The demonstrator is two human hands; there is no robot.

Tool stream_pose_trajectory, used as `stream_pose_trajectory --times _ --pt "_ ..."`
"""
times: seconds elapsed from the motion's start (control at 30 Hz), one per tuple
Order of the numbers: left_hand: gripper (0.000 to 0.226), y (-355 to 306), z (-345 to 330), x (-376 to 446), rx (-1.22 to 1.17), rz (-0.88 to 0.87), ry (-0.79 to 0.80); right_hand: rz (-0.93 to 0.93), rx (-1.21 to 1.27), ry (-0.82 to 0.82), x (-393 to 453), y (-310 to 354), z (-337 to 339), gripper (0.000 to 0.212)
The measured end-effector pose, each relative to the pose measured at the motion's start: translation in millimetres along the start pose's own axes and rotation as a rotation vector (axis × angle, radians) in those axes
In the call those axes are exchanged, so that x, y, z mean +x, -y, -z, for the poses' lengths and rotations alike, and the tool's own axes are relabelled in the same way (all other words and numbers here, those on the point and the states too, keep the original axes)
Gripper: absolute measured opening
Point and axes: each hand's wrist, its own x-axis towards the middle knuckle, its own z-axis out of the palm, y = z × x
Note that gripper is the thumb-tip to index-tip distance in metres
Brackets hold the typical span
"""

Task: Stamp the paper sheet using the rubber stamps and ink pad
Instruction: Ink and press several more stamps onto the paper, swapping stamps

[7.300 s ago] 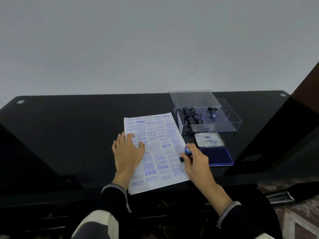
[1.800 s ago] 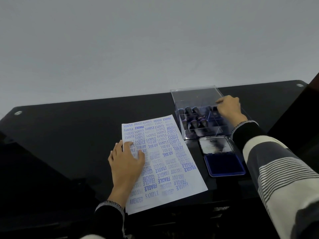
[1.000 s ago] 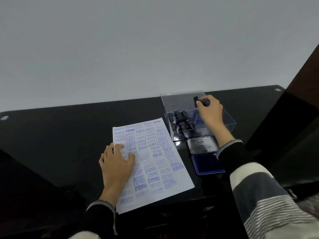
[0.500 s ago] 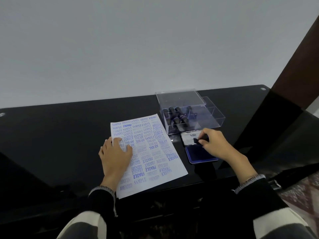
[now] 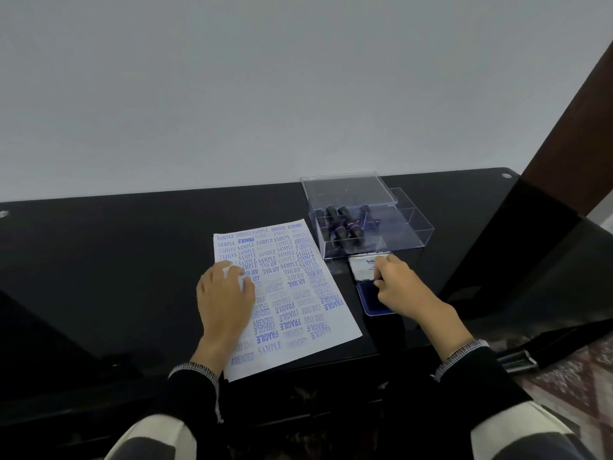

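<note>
A white paper sheet (image 5: 298, 313), covered with blue stamped words, lies on the black table. My left hand (image 5: 224, 297) rests flat on its left half. To the right sits the open blue ink pad (image 5: 370, 298) with its lid (image 5: 361, 268) folded back. My right hand (image 5: 398, 285) is over the pad, fingers curled round a dark rubber stamp (image 5: 378, 277) that is almost wholly hidden by the fingers. Several more dark stamps (image 5: 341, 224) stand in a clear plastic box (image 5: 404, 227) behind the pad.
The glossy black table (image 5: 116, 260) runs left to a pale wall. The box's clear lid (image 5: 348, 190) rests on top of the box at the back. A dark brown post (image 5: 574, 144) stands at the far right. The table's front edge lies just below the paper.
My right hand took a stamp out of the clear box and carried it down to the ink pad. My left hand has stayed on the paper.
</note>
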Motion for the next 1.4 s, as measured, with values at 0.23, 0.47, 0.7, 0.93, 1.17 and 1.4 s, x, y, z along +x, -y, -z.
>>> stream_pose_trajectory --times 0.23,0.47,0.7,0.93,1.17,1.4 --pt "0.024 -18.5 7.7 -2.9 0.174 -0.036 0.044 0.017 -0.196 -0.077 -3.8 14.4 -7.3 0.023" --pt "0.030 -80.5 -1.5 -38.5 -0.290 -0.327 0.243 -0.007 -0.167 -0.100 -4.5 14.0 -7.6 0.022" --pt "0.054 -119.5 -25.3 -52.6 -0.300 -0.421 0.377 -0.010 -0.031 -0.099 -0.1 5.7 -8.4 0.023" --pt "0.065 -120.0 -36.9 -54.1 -0.242 -0.444 0.402 -0.003 -0.007 -0.102 0.3 4.3 -8.4 0.024" --pt "0.067 -119.8 -38.1 -55.6 -0.243 -0.448 0.388 0.014 -0.182 -0.128 -4.8 12.9 -12.0 0.023" --pt "0.043 -121.2 -24.5 -48.5 -0.596 -0.296 0.470 -0.002 -0.145 -0.133 -5.4 10.9 -11.8 0.024"
